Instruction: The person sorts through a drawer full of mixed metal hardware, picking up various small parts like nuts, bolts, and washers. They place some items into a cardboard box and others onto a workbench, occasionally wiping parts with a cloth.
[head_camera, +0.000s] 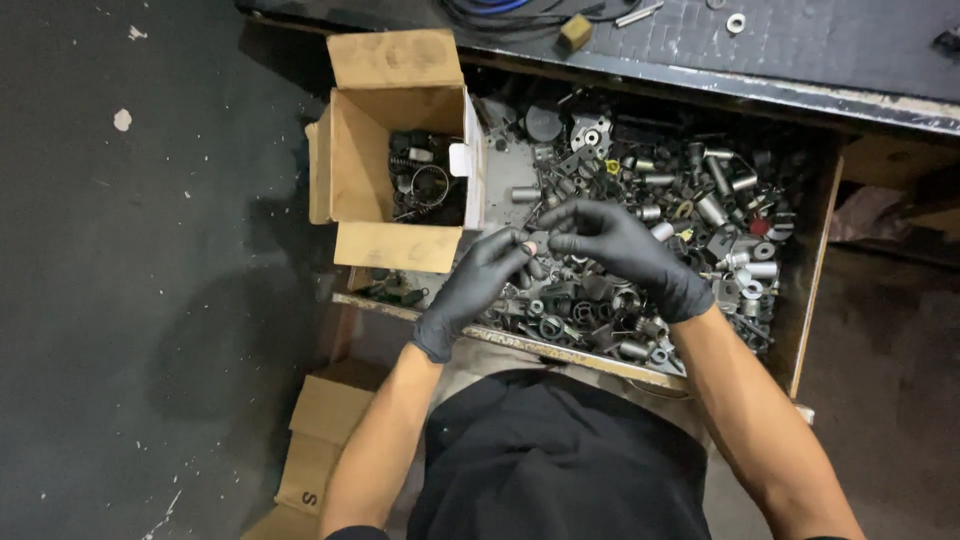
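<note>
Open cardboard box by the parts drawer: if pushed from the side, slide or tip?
The cardboard box would probably slide rather than tip: it looks wide and low, with metal parts weighting its bottom. Its walls likely flex, being thin board with loose open flaps. It overhangs the drawer edge, so a push may drop it.

Both hands in black gloves, left hand (478, 285) and right hand (622, 247) meeting fingertip to fingertip at centre, fingers curled in a pinch, forearms bare, angled inward from below, elbows out
</note>
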